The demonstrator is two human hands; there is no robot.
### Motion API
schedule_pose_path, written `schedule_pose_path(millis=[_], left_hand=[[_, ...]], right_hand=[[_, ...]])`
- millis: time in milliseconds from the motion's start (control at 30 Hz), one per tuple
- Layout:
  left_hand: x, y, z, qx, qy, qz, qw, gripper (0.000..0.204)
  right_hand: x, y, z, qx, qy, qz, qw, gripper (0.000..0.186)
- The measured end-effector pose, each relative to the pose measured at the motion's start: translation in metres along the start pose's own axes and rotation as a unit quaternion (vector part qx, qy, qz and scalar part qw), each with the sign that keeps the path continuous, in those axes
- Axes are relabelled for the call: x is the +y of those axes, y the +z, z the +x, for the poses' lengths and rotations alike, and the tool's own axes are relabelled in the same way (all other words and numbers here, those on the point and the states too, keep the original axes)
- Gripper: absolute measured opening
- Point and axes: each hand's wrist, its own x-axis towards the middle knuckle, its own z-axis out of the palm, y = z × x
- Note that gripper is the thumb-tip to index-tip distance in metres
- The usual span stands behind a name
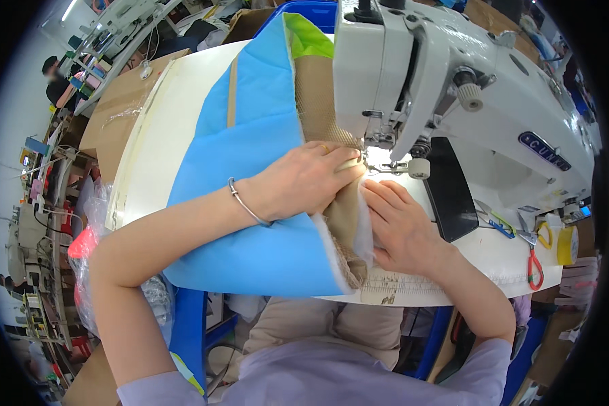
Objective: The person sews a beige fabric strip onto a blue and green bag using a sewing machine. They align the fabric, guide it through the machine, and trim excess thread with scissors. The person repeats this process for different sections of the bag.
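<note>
One padded fabric piece (250, 162), bright blue with tan mesh and a lime-green corner, was spread across the frame's centre. By two hands it was steadied: a fold was pinched by the left hand (311, 177); the right hand (402, 227) was laid along its white edge, its grip impossible to tell. One sewing machine (467, 74), one black slab (451, 189) and one tape roll (567, 245) were seen at right, on a white table (155, 149); workshop benches were visible at left.

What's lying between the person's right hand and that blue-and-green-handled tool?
In the head view, a flat black slab lies between the right hand and the blue-and-green-handled tool.
</note>
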Motion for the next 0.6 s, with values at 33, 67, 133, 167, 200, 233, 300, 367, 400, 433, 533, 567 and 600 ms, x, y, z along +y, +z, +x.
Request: schedule_pose_path(millis=[33, 67, 133, 167, 200, 233, 300, 367, 400, 433, 533, 567, 600], left_hand=[[0.000, -0.002, 0.001, -0.004, 0.001, -0.001, 1.000, 0.049], [0.000, -0.003, 0.002, -0.008, 0.002, -0.002, 1.000, 0.050], [-0.007, -0.003, 0.003, -0.019, 0.004, -0.015, 1.000, 0.050], [-0.009, -0.003, 0.003, -0.024, 0.004, -0.021, 0.999, 0.050], [-0.009, -0.005, 0.004, -0.032, 0.002, -0.030, 0.999, 0.047], [-0.008, -0.006, 0.005, -0.040, 0.000, -0.038, 0.998, 0.045], [-0.012, -0.010, 0.003, -0.033, 0.008, -0.074, 0.997, 0.041], [-0.023, -0.017, -0.005, -0.004, 0.027, -0.129, 0.991, 0.038], [-0.018, -0.030, -0.011, -0.007, -0.036, -0.134, 0.990, 0.038], [-0.009, -0.053, -0.012, -0.012, -0.091, -0.143, 0.985, 0.039], [-0.008, -0.099, -0.058, 0.066, -0.205, -0.034, 0.976, 0.035], [-0.016, -0.106, -0.085, 0.103, -0.265, -0.021, 0.958, 0.034], [-0.026, -0.107, -0.115, 0.143, -0.322, -0.008, 0.936, 0.034]], right_hand=[[0.000, 0.000, 0.000, 0.001, 0.000, 0.001, 1.000, 0.060], [0.000, 0.000, -0.001, 0.009, 0.001, -0.001, 1.000, 0.060], [0.001, 0.001, 0.001, 0.027, -0.003, -0.003, 1.000, 0.059], [0.000, 0.001, 0.000, 0.024, -0.003, 0.000, 1.000, 0.058], [0.000, 0.001, 0.000, 0.022, -0.001, 0.001, 1.000, 0.058], [0.000, 0.001, -0.001, 0.020, 0.001, 0.003, 1.000, 0.057], [0.000, 0.003, -0.001, 0.033, -0.006, 0.006, 0.999, 0.056], [-0.002, 0.000, 0.003, 0.048, -0.015, 0.011, 0.999, 0.052], [0.000, 0.000, 0.002, 0.052, -0.013, 0.018, 0.998, 0.049], [0.000, 0.000, -0.002, 0.056, -0.002, 0.022, 0.998, 0.046], [0.004, 0.006, -0.012, 0.118, 0.066, 0.050, 0.989, 0.035], [0.001, 0.002, -0.009, 0.160, 0.083, 0.039, 0.983, 0.026], [0.002, 0.000, -0.005, 0.181, 0.081, 0.037, 0.980, 0.025]])
